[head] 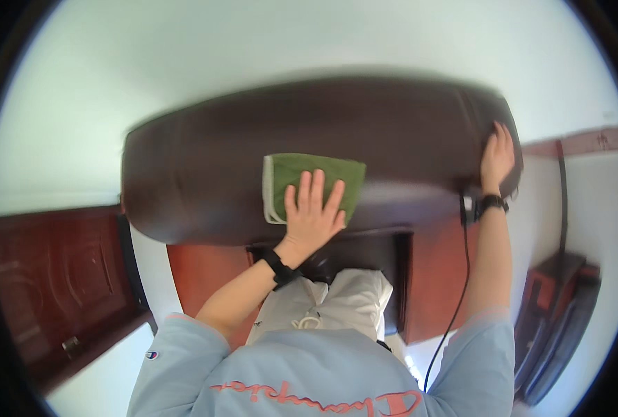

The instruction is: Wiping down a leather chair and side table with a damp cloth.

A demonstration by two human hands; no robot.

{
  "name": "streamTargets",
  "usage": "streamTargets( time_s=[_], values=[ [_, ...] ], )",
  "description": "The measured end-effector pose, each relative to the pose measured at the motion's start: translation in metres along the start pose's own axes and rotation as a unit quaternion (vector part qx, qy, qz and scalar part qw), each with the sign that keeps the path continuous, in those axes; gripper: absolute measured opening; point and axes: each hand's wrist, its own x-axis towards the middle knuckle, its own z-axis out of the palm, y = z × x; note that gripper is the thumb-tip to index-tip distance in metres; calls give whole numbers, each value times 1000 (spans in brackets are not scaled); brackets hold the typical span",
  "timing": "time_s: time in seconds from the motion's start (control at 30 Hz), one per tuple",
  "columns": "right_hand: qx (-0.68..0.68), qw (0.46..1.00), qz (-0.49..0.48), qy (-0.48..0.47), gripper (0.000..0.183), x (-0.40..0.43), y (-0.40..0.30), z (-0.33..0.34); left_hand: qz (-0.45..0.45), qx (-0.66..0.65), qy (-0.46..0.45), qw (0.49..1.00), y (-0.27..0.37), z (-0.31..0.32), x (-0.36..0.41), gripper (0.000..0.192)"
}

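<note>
A folded green cloth with a pale edge (277,172) lies against the front of a long, dark brown, leather-like padded cushion (220,140). My left hand (311,216) rests flat on the cloth with its fingers spread and does not grip it. At the cushion's right end, my right hand (498,156) lies on the surface, its fingers extended and holding nothing visible. Both wrists wear black bands. A small black device with a light patch (468,207) sits beside the right wristband, and a black cable (462,297) runs down from it.
Reddish-brown panels (441,281) stand below the cushion, with a dark area between them near my white trousers. A dark red carved wooden panel (53,266) is at the left. Dark-padded wooden furniture (559,313) stands at the right. A pale wall (236,41) rises behind the cushion.
</note>
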Motion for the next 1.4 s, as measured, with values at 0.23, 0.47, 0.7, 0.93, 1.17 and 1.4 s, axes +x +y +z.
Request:
streamTargets(
  time_s=[0.23,0.47,0.7,0.93,1.17,1.4],
  values=[
    [1,998,60,9,32,-7,22,1,41,55,39,997,11,12,1,62],
    [0,999,53,7,34,-5,18,3,32,75,51,995,13,9,4,63],
    [-10,999,38,-30,36,-11,13,14,-36,64,53,996,15,11,5,57],
    [-38,980,-75,-183,29,9,19,23,-188,-42,59,979,18,6,1,55],
    [-2,958,-126,-256,42,83,94,69,-272,-17,119,955,30,13,16,64],
    [119,947,-134,-267,43,84,98,74,-435,45,176,882,-39,-17,-28,58]
  ],
)
